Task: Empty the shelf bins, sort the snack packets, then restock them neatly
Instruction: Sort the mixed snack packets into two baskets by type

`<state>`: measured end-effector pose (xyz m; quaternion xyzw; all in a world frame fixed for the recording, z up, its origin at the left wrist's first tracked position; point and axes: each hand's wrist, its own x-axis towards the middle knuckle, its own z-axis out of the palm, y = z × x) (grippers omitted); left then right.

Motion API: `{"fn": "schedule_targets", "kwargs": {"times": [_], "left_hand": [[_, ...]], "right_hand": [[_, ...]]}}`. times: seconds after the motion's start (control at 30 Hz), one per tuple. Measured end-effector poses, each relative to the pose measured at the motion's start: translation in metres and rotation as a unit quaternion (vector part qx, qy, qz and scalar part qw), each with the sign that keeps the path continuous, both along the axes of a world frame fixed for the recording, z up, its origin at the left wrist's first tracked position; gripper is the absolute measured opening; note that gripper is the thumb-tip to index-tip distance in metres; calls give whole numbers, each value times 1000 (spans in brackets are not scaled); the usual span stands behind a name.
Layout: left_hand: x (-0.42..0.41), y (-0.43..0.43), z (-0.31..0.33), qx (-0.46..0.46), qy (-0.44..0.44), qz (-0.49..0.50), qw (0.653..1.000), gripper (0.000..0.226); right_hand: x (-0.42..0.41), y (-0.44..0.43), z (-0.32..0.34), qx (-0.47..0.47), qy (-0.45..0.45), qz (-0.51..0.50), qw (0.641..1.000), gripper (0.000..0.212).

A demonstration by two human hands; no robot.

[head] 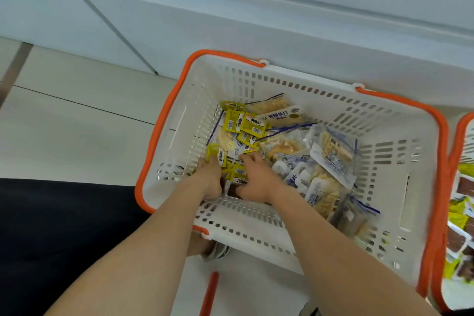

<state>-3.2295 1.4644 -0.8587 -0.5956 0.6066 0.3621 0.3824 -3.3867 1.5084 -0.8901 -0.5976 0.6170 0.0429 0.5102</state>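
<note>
A white slotted basket (302,223) with an orange rim stands on the floor and holds snack packets. Small yellow packets (243,124) lie heaped at its left. Clear blue-printed packets (331,159) of pale snacks fill the middle and right. Both my hands are down inside the basket at its near left corner. My left hand (209,177) curls its fingers round a yellow packet (216,155). My right hand (256,177) reaches into the yellow packets, fingers bent among them; what it holds is hidden.
A second orange-rimmed basket (461,213) with yellow and dark red packets stands at the right edge. A white cabinet front (230,20) runs behind the baskets. Pale tiled floor (71,123) lies to the left. My dark-clothed leg (64,226) is at lower left.
</note>
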Motion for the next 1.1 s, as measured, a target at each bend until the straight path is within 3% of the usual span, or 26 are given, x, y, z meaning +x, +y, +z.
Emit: {"fn": "schedule_targets", "kwargs": {"times": [0.1,0.2,0.27,0.33,0.37,0.5,0.6,0.73,0.8,0.87,0.93,1.1], "left_hand": [[6,-3,2,22,3,24,999,97],[18,-11,-9,10,47,64,997,93],[25,-11,-11,-23,90,72,993,68],[25,-11,-8,-71,74,-5,995,43],[21,-10,-4,-85,58,-52,993,41],[3,4,9,-3,11,-146,989,58],[1,1,17,27,34,-89,995,40],[11,-6,18,-7,137,32,990,29],[15,-5,9,-49,162,95,981,35],[16,-4,0,-73,143,107,981,66],[16,-5,-8,-58,120,104,986,90],[14,-9,-3,-7,144,53,988,83]], "right_hand": [[3,5,-7,-37,42,57,997,107],[9,9,-11,-67,74,75,992,92],[16,12,-14,-59,72,52,994,84],[19,13,-18,-35,59,23,997,79],[19,12,-18,-26,56,19,998,75],[21,5,-18,-12,60,33,998,51],[21,5,-19,7,21,-10,1000,40],[14,6,-16,61,-87,-137,985,21],[13,5,-12,86,-128,-190,970,35],[15,5,-3,129,-150,-246,949,73],[18,8,1,164,-178,-285,928,84],[32,10,2,110,-136,-342,923,103]]}}
